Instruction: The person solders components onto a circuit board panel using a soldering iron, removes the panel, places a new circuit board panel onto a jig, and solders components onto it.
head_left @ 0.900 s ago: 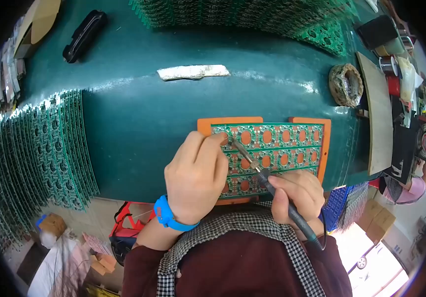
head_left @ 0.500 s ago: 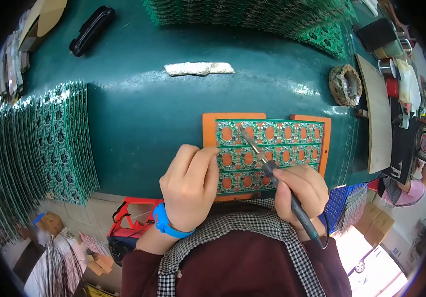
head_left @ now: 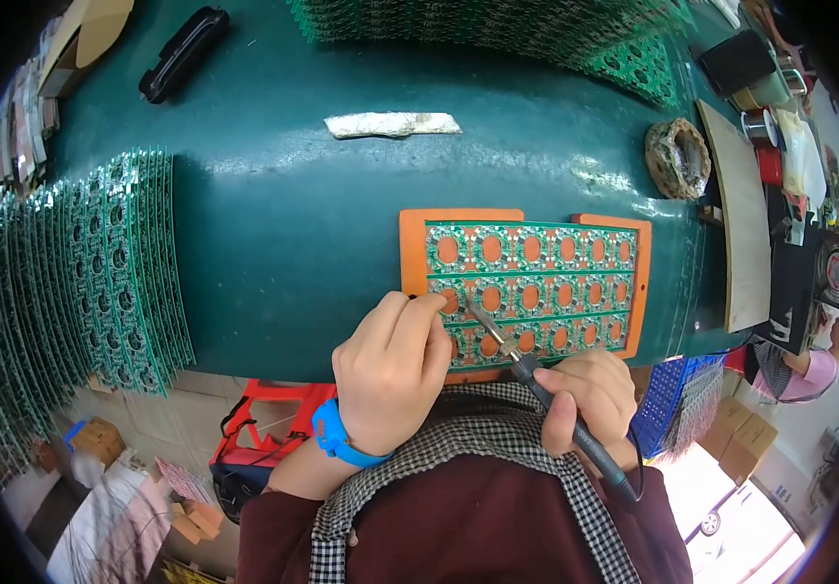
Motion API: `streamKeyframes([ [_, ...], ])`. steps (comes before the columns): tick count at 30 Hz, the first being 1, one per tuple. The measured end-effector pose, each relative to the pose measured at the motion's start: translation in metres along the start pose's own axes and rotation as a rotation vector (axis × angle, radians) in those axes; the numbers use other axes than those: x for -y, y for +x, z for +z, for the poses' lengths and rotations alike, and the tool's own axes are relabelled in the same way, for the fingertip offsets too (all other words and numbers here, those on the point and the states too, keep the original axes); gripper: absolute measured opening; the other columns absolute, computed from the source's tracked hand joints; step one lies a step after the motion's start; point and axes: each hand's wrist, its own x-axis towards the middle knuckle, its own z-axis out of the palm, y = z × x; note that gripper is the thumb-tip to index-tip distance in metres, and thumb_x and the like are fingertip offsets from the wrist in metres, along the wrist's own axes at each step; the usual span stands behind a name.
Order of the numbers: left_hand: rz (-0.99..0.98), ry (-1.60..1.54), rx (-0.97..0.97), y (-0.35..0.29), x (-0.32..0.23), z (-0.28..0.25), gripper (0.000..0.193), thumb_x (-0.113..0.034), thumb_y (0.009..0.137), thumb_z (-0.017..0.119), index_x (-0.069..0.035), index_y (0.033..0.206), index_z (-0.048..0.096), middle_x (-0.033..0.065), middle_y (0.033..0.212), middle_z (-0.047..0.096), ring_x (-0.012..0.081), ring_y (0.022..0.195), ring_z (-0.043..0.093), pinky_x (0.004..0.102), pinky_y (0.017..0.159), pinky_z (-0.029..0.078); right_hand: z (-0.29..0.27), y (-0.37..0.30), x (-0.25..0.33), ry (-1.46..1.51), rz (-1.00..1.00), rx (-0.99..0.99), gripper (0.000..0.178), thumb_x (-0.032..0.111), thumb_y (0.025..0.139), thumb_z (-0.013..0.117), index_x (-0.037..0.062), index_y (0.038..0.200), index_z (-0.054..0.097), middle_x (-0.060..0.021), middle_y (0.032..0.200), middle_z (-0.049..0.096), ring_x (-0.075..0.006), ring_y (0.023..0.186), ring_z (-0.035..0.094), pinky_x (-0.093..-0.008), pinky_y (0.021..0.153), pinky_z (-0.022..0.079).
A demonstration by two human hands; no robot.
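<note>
A green circuit board panel (head_left: 548,276), with rows of round openings, lies in an orange holding frame (head_left: 412,248) on the table in front of me. My right hand (head_left: 590,397) grips a soldering iron (head_left: 528,372) by its dark handle. The iron's tip points down at the middle row, between the first two openings from the left. My left hand (head_left: 392,352), wearing a blue wristband (head_left: 334,434), reaches over the board's left edge. Its fingers are closed together close to the iron's tip; what they pinch, if anything, cannot be made out.
Stacked green boards stand at the left (head_left: 112,282) and far side (head_left: 478,24). A whitish strip (head_left: 392,125) lies beyond the frame. At the right are a round brown holder (head_left: 677,159) and a wooden board (head_left: 739,224). A black case (head_left: 184,54) lies far left.
The iron's tip has come one row nearer, from the far row to the middle row. My left hand has shifted slightly right, its fingers now over the board. The view has tilted a little.
</note>
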Motion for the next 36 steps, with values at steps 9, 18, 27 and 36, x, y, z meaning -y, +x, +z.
streamKeyframes([
  [9,0.014,0.025,0.009,-0.003,0.001,0.001,0.018,0.002,0.074,0.066,-0.004,0.092,0.064,0.0067,0.073,0.051,0.0224,0.060,0.057,0.0330,0.051,0.047,0.008,-0.003,0.001,0.006,0.007,-0.056,0.011,0.004,0.073,0.060,-0.0012,0.081,0.067,-0.0054,0.065,0.061,-0.0179,0.050,0.057,-0.0281,0.046,0.044],
  [18,-0.012,-0.049,-0.063,-0.018,0.004,-0.007,0.015,0.005,0.077,0.064,-0.002,0.091,0.062,0.0084,0.073,0.053,0.0233,0.060,0.057,0.0333,0.051,0.046,0.003,-0.001,0.012,-0.043,-0.054,-0.018,0.015,0.005,0.074,0.061,-0.0010,0.087,0.068,-0.0045,0.065,0.060,-0.0161,0.051,0.058,-0.0269,0.046,0.044],
  [27,0.002,-0.073,-0.070,-0.022,0.007,-0.011,0.014,0.006,0.079,0.063,0.000,0.091,0.061,0.0099,0.074,0.054,0.0242,0.059,0.056,0.0336,0.052,0.045,0.012,-0.002,0.016,-0.133,-0.066,-0.021,0.017,0.004,0.073,0.064,0.0010,0.089,0.068,-0.0020,0.066,0.060,-0.0145,0.052,0.057,-0.0263,0.046,0.043],
  [36,0.034,-0.063,-0.062,-0.029,0.009,-0.012,0.015,0.005,0.077,0.064,-0.001,0.091,0.061,0.0092,0.074,0.054,0.0238,0.061,0.057,0.0337,0.052,0.046,0.010,-0.003,0.023,-0.147,-0.069,-0.017,0.018,0.004,0.072,0.066,0.0014,0.089,0.069,-0.0027,0.067,0.060,-0.0149,0.052,0.057,-0.0266,0.046,0.043],
])
